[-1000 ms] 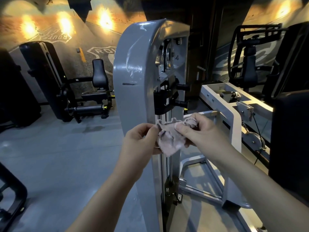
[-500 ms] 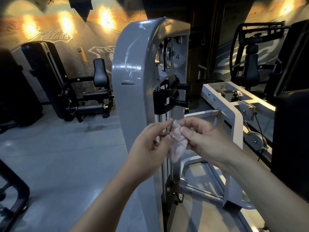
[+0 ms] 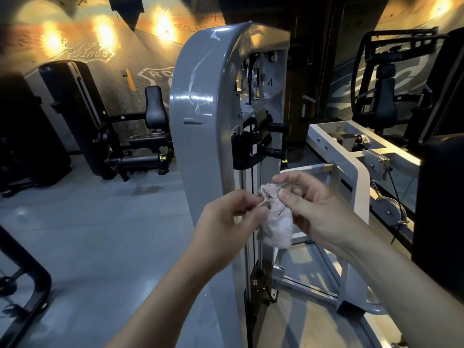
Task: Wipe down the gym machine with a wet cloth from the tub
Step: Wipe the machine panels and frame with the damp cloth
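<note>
Head view: the left hand and right hand are both pinching the crumpled cloth, which is hanging lengthwise downward and hiding part of the machine behind.

Fwd blocked by grey upright; open floor L, white frame crowds R.

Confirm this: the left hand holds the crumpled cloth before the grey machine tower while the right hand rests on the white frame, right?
Not quite. The head view shows the right hand off the white frame, pinching the crumpled cloth too; the left hand does hold it before the grey machine tower.
</note>
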`<move>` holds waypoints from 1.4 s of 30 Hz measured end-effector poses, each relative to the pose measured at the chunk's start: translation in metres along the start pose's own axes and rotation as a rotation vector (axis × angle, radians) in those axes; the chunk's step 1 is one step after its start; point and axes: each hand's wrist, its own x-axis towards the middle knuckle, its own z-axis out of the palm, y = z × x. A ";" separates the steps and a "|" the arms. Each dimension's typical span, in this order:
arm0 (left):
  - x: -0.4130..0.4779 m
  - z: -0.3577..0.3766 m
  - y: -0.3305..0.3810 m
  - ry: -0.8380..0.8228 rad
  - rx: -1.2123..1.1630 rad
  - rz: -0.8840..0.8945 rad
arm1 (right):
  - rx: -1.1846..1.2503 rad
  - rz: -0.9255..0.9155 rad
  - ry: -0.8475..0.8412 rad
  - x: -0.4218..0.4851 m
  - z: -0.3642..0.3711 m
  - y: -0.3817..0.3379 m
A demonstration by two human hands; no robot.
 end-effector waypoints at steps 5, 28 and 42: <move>0.003 -0.011 0.009 0.115 -0.124 0.008 | -0.301 -0.042 -0.012 -0.008 -0.016 -0.007; 0.016 -0.023 0.029 0.077 0.138 -0.017 | -0.453 -0.003 -0.296 -0.007 0.000 -0.013; 0.010 -0.033 0.036 -0.288 -0.290 -0.339 | 0.012 0.126 0.024 -0.011 -0.033 -0.040</move>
